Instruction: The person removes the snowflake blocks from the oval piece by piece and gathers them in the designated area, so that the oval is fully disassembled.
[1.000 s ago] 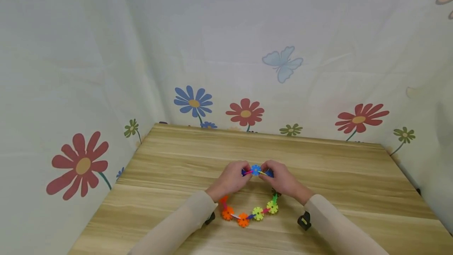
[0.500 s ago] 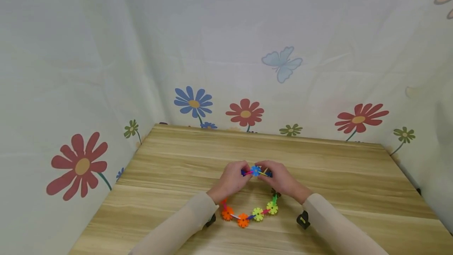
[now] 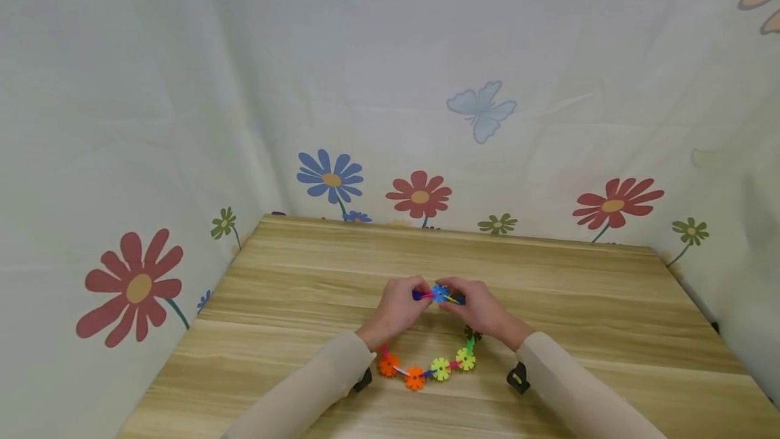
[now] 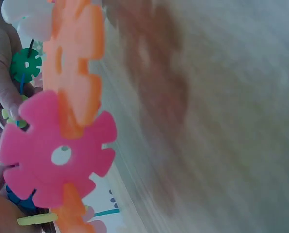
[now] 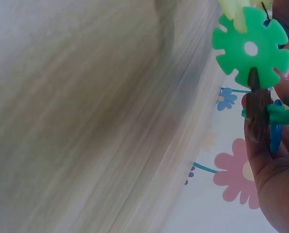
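Note:
A chain of notched plastic flower discs, linked edge to edge, forms a loop between my hands in the head view. My left hand (image 3: 399,307) pinches its far left part, beside a blue disc (image 3: 439,293). From the other side my right hand (image 3: 478,305) grips the chain, fingertips right at that blue disc. Nearer me hang an orange disc (image 3: 415,378) and a yellow-green disc (image 3: 441,368). The left wrist view has a pink disc (image 4: 27,141) slotted into orange ones close up. In the right wrist view, a green disc (image 5: 265,36) joins a brown disc (image 5: 257,116) edge-on.
Beneath the hands spreads a wood-grain table (image 3: 329,256). Its far edge meets a pale curtain (image 3: 390,73) printed with flowers and a butterfly. Black wrist devices show under both sleeves, one by the right cuff (image 3: 518,378).
My right fingertips have shifted left, onto the blue disc's edge. The left hand and the rest of the loop stay nearly where they were, while the head view turns very slightly.

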Demonstrator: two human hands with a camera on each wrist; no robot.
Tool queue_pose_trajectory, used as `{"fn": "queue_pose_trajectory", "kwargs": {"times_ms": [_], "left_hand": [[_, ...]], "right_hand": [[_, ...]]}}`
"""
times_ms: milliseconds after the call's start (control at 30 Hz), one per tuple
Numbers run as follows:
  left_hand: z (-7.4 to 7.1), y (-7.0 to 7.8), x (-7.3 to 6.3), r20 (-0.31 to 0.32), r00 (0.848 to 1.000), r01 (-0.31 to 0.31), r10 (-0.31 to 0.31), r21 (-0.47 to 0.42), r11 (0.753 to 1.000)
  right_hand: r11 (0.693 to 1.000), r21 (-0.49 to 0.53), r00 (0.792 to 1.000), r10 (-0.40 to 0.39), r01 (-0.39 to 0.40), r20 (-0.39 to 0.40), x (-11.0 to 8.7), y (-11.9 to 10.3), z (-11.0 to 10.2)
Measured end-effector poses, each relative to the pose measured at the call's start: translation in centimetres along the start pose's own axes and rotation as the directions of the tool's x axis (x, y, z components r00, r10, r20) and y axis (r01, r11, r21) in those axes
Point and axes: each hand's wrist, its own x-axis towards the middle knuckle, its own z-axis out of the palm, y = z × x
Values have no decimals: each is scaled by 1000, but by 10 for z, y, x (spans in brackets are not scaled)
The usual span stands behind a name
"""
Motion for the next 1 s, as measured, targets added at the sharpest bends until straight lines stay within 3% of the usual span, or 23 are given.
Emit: {"fn": "queue_pose_trajectory", "kwargs": {"times_ms": [167,533,800,1000], "left_hand": [[0,0,-2,1,1000,3,-3,-32,999],[0,-5,0,7,998,-57,58,-22,998],[-1,-2,0,-4,999,-36,36,82,996],[-5,0,-3,62,997,-44,38,110,993]], "right_hand": [[1000,17,1000,-11,10,10,0,2,0],[998,7,998,-63,63,25,0,4,-2],[997,-18,997,-75,75,-12,0,-1,0],[995,27,995,-96,96,3,-2,3,-3]]}}
